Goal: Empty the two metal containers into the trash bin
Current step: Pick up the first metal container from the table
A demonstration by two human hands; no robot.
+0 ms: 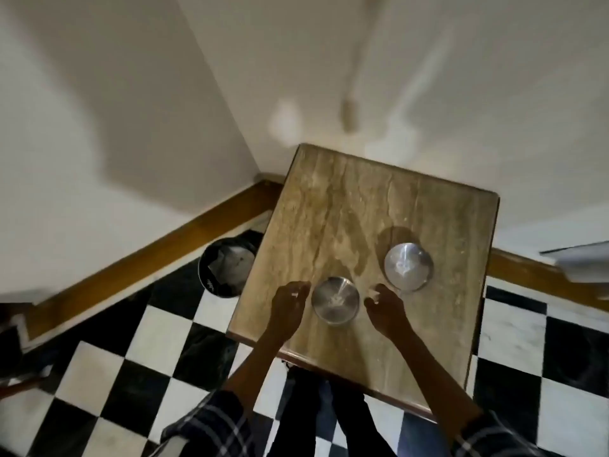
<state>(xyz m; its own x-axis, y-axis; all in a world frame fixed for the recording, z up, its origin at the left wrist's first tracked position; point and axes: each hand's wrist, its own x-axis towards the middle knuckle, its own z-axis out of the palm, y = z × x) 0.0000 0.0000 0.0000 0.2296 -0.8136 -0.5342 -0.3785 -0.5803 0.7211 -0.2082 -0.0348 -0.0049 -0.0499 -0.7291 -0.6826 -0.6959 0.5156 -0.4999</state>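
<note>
Two round metal containers stand upright on a small marble-topped table [333, 206]. The smaller container [335, 300] is near the front left, the larger one [408, 266] behind it to the right; each holds a little pale scrap. My left hand [287, 305] hovers just left of the smaller container, fingers apart, not touching it. My right hand [385, 308] is just right of it, also empty, fingers loosely curled. A black trash bin [227, 267] with crumpled paper inside stands on the floor at the table's left edge.
The table sits in a room corner against white walls with a wooden skirting board [158, 255]. The floor [138, 364] is black-and-white checkered tile. A grey object [580, 258] juts in at the right edge.
</note>
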